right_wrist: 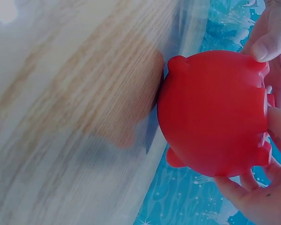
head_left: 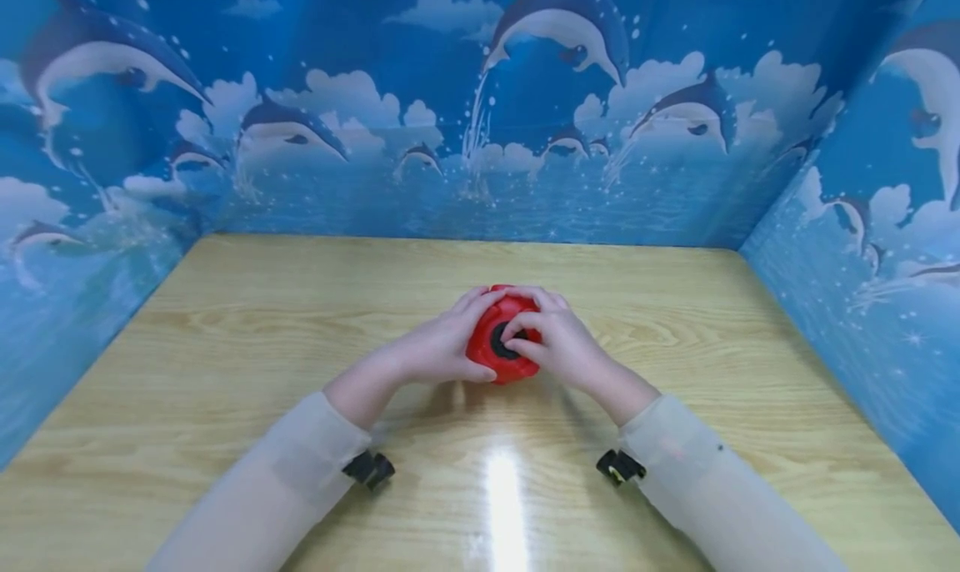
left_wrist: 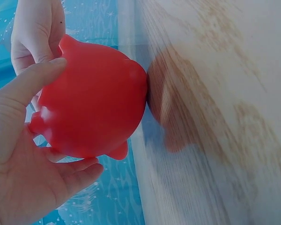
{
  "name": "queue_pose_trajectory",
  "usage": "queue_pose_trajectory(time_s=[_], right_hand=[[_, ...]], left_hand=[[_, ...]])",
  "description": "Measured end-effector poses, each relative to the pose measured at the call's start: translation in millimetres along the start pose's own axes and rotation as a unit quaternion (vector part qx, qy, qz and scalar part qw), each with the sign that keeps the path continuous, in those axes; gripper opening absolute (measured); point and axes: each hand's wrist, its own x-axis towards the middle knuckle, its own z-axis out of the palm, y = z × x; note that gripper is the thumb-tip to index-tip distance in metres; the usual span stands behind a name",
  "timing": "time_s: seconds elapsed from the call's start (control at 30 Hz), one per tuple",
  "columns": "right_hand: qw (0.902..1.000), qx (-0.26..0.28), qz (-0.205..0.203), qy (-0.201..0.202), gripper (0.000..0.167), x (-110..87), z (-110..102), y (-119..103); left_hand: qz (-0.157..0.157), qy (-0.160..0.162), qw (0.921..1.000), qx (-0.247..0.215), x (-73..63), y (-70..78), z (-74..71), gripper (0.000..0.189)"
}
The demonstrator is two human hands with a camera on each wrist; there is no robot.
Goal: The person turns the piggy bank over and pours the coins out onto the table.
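Piggy bank sits feet-up, left hand gripping its left side, right hand pinching the black plug on top.

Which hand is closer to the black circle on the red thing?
The right hand: its fingers are at the black circle. The left hand holds the side of the red thing, away from the circle.

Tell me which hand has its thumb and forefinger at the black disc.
The right hand: its thumb and forefinger are at the black disc, while the left hand holds only the red object.
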Motion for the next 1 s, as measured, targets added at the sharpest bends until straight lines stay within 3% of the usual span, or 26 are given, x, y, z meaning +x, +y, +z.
queue_pose_trajectory(time_s=[0.4, 0.6, 0.8, 1.0], right_hand=[[0.9999, 0.013, -0.003, -0.006, 0.009, -0.8, -7.7, 5.7], [0.9996, 0.018, -0.023, -0.008, 0.008, 0.0, -8.6, 7.6], [0.9995, 0.015, -0.027, 0.001, 0.009, -0.5, -10.6, 6.7], [0.9990, 0.019, -0.040, 0.002, 0.008, 1.6, -5.5, 6.0]], left_hand=[[0.014, 0.003, 0.9999, 0.001, 3.2, 1.8, 1.1, 0.099], [-0.002, -0.002, 1.0000, -0.004, 1.3, 1.5, 1.4, 0.100], [0.014, 0.004, 0.9999, -0.005, 1.6, 2.1, 0.1, 0.099], [0.002, 0.004, 1.0000, -0.004, -1.3, -0.2, -1.0, 0.099]])
